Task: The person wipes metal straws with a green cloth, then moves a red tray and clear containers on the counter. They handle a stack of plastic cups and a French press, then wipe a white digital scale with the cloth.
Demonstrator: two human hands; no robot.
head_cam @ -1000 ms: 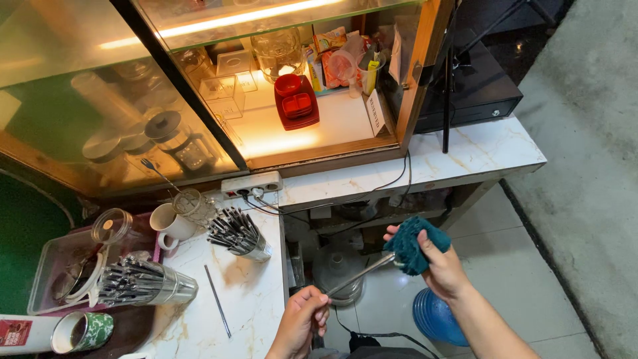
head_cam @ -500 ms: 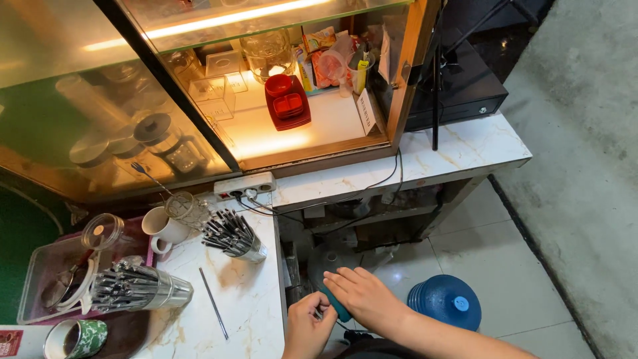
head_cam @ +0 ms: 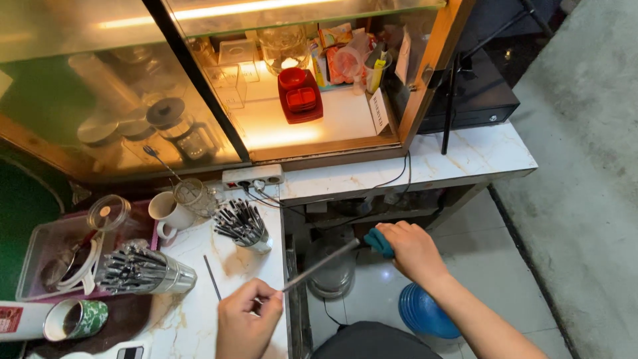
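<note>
My left hand (head_cam: pixel 247 324) pinches the near end of a long thin metal rod (head_cam: pixel 320 264) over the edge of the white marble counter (head_cam: pixel 199 319). My right hand (head_cam: pixel 413 251) is closed around a teal cloth (head_cam: pixel 377 241) wrapped about the rod's far end, out past the counter above the floor. A second thin rod (head_cam: pixel 212 276) lies loose on the counter just left of my left hand.
A metal cup of thin rods (head_cam: pixel 244 226) and a tipped tin of more rods (head_cam: pixel 143 272) stand on the counter, with a white mug (head_cam: pixel 169 211), a green-patterned cup (head_cam: pixel 74 318) and a pink tray (head_cam: pixel 50 256). A power strip (head_cam: pixel 252 177) sits below the lit glass cabinet (head_cam: pixel 299 100). A blue water bottle (head_cam: pixel 425 312) stands on the floor.
My right hand with the teal cloth has slid from next to my left hand out along the rod to its far end. The view has shifted slightly.
</note>
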